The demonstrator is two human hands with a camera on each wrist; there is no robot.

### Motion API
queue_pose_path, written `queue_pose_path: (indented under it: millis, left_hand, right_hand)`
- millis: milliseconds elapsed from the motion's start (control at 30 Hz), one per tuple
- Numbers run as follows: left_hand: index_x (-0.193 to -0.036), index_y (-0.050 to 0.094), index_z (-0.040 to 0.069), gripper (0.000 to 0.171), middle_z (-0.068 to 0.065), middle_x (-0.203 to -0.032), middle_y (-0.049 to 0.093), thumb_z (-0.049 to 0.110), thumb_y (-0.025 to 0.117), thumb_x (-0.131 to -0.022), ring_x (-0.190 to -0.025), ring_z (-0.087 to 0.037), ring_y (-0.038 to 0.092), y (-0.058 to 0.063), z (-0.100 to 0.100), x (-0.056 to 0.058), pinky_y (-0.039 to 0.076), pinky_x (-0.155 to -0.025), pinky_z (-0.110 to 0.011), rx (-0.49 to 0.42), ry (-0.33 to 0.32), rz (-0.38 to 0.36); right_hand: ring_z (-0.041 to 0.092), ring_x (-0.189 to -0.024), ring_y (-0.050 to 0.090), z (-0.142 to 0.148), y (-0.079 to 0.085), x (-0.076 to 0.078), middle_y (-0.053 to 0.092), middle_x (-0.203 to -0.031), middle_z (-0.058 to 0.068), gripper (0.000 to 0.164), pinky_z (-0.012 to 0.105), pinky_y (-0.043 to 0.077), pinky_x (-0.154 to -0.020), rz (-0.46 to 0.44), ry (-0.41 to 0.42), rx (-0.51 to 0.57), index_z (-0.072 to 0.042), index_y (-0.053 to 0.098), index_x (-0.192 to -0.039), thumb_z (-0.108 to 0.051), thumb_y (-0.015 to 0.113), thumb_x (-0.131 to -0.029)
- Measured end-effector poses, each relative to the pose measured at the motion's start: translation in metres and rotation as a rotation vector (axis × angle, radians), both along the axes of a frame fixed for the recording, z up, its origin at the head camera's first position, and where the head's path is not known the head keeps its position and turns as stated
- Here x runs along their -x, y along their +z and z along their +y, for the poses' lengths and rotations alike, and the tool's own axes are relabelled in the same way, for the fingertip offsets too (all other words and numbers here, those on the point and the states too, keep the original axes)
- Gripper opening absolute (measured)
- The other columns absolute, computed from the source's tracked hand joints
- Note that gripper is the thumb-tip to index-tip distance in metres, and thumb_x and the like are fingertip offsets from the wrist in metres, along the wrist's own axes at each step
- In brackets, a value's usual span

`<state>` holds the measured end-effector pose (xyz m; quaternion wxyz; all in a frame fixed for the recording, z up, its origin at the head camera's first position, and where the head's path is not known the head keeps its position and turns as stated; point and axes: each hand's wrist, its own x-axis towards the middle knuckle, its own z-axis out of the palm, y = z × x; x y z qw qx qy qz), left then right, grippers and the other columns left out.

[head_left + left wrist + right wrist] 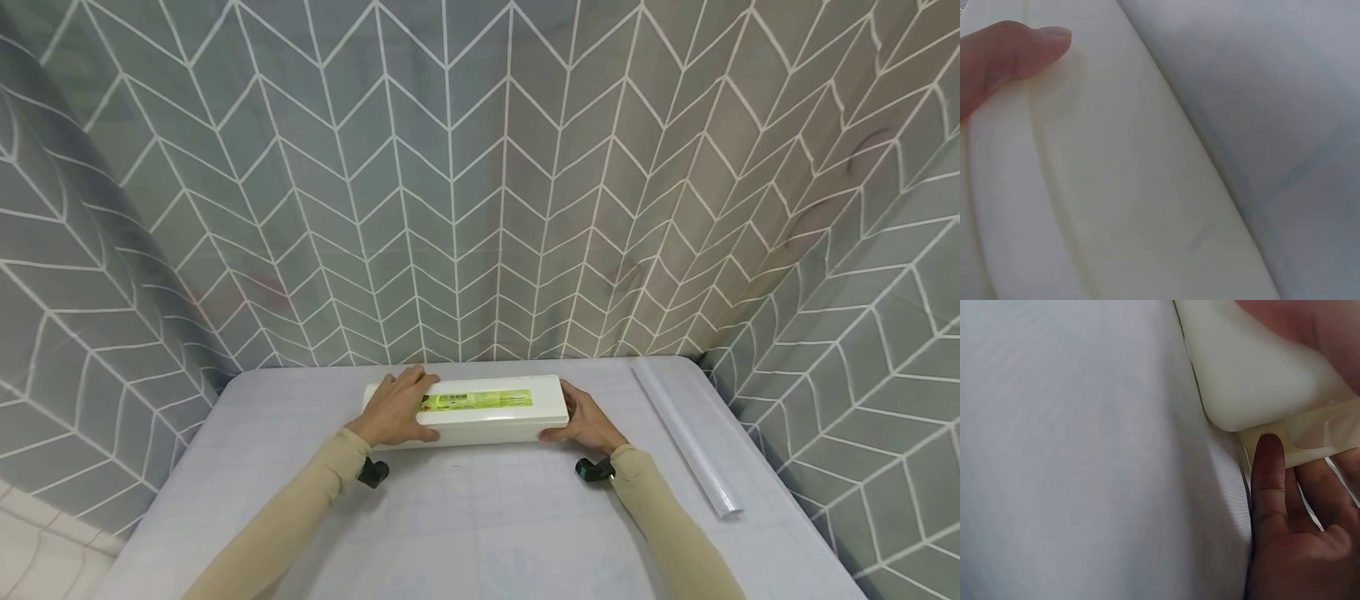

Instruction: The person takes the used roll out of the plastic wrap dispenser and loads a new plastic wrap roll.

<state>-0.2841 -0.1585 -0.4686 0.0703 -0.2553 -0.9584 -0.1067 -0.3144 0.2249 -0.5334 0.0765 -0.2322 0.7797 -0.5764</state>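
A long white plastic box (491,432) with a lid lies across the far part of the table, a yellow-green label (487,401) on its top. My left hand (396,410) grips its left end from above, thumb on the front side and fingers over the top. In the left wrist view that thumb (1029,50) lies against the box wall near the lid's edge. My right hand (588,419) holds the right end, its thumb at the front corner. Seen in the right wrist view, its fingers (1269,481) reach to the end face, beside a translucent yellowish part (1310,434).
To the right, a long shiny roll of clear film (686,437) lies on the pale table cover (480,517). Behind the table and at both sides hangs a grey curtain (480,183) with white chevron lines.
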Motion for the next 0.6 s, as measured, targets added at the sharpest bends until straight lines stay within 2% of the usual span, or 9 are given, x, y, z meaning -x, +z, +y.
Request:
queue_pose_path:
  millis: [167,300,400,500,600]
  left_hand:
    - [-0.145,0.060,0.005,0.095,-0.005,-0.114,0.055,0.049,0.097,-0.069,-0.101,-0.019,0.049,-0.002,-0.002,-0.001,0.041,-0.079,-0.034,0.005,-0.005,0.035]
    - [-0.144,0.060,0.003,0.097,-0.006,-0.112,0.055,0.048,0.098,-0.067,-0.100,-0.019,0.049,-0.002,-0.001,-0.005,0.043,-0.080,-0.035,-0.004,-0.010,0.063]
    - [-0.143,0.060,0.003,0.098,-0.006,-0.113,0.056,0.048,0.099,-0.065,-0.101,-0.020,0.051,-0.001,0.000,-0.008,0.045,-0.081,-0.037,-0.003,-0.011,0.080]
    - [-0.144,0.060,0.003,0.098,-0.007,-0.116,0.058,0.049,0.099,-0.066,-0.106,-0.022,0.053,0.003,0.000,-0.010,0.046,-0.083,-0.039,-0.006,-0.019,0.079]
    - [-0.145,0.059,0.004,0.097,-0.009,-0.121,0.058,0.048,0.098,-0.068,-0.110,-0.023,0.053,0.008,-0.003,-0.012,0.045,-0.085,-0.040,-0.035,-0.023,0.047]
  right_hand:
    - [0.024,-0.128,0.062,-0.003,0.001,0.000,0.061,-0.148,0.015,0.102,0.026,0.049,-0.107,0.001,-0.019,-0.029,-0.007,0.047,-0.156,-0.001,0.099,-0.068]
    - [0.031,-0.131,0.061,-0.003,0.001,-0.001,0.061,-0.148,0.016,0.102,0.034,0.048,-0.111,0.010,-0.021,-0.038,-0.005,0.047,-0.156,-0.002,0.099,-0.069]
    - [0.031,-0.132,0.061,-0.002,0.000,-0.001,0.061,-0.148,0.016,0.101,0.039,0.046,-0.113,0.017,-0.017,-0.049,-0.005,0.047,-0.156,-0.004,0.099,-0.070]
    - [0.029,-0.129,0.062,-0.001,0.000,-0.002,0.062,-0.148,0.015,0.101,0.043,0.047,-0.112,0.020,-0.013,-0.052,-0.006,0.047,-0.156,-0.006,0.099,-0.070]
    - [0.028,-0.126,0.063,0.000,0.001,-0.002,0.062,-0.148,0.016,0.104,0.042,0.049,-0.109,0.010,-0.008,-0.033,-0.007,0.045,-0.158,-0.005,0.099,-0.070]
